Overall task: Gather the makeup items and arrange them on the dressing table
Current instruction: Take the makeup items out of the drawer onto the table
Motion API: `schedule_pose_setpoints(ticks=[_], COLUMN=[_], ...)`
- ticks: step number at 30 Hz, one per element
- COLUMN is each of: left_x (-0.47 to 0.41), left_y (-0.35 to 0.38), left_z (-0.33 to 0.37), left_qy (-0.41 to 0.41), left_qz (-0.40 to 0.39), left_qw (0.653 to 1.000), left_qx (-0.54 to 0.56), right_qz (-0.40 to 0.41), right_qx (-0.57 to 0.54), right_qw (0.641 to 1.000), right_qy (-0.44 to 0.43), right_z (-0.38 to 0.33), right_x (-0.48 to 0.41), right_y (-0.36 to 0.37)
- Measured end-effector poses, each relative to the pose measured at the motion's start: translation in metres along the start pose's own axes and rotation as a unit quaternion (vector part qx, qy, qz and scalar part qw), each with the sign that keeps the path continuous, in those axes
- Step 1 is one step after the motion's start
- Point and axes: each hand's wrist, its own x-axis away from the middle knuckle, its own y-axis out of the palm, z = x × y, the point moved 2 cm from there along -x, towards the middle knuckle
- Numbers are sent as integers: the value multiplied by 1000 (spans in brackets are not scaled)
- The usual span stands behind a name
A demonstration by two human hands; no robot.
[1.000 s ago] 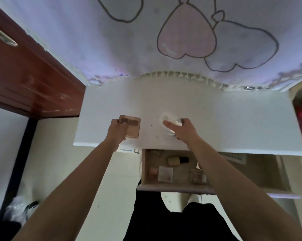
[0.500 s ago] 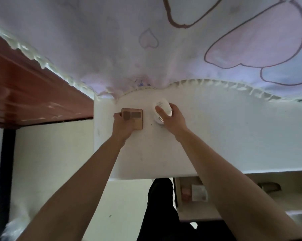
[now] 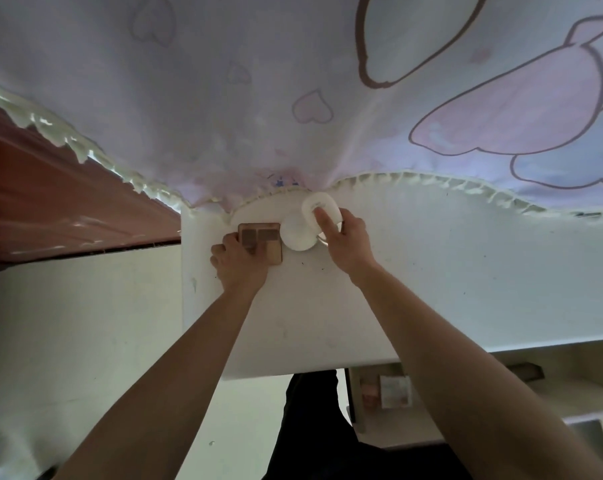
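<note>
Release only once both lie flat on the white counter (image 3: 449, 271): left hand (image 3: 239, 265) grips brown square palette (image 3: 263, 241), right hand (image 3: 348, 244) grips white round compact (image 3: 298, 233).

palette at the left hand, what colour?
The palette has a tan-peach case with two brown pans at its far end. Head view shows it best.

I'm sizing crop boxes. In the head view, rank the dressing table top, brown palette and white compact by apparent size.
1. The dressing table top, by far the largest.
2-3. The white compact and brown palette look about alike; the left hand hides part of the palette, so no ranking between them.
</note>
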Motion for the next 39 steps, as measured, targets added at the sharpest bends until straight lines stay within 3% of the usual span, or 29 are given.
schedule_pose_setpoints(ticks=[4, 13, 20, 26, 30, 34, 36, 39], left_x=[4, 40, 124, 216, 270, 299, 300, 289], left_y=[1, -4, 13, 90, 149, 199, 220, 241], left_z=[0, -2, 15, 7, -16, -50, -68, -89], left_qy=[-7, 29, 139, 279, 390, 420, 393, 288], left_qz=[5, -6, 38, 33, -5, -81, -133, -226], left_qw=[1000, 1000, 988, 958, 917, 891, 882, 858], left_qx=[13, -10, -60, -53, -86, -149, -223, -361], right_qz=[37, -17, -27, -18, 8, -17, -60, -110], right_qx=[-16, -29, 38, 31, 23, 83, 149, 260], right_qw=[998, 997, 999, 999, 1000, 996, 987, 959], right_qy=[49, 77, 4, -15, 0, 24, 15, -24], right_z=[19, 41, 63, 145, 219, 284, 311, 334], right_x=[-3, 19, 67, 119, 146, 153, 148, 139], right_y=[-20, -44, -113, -175, -203, -210, -204, -188])
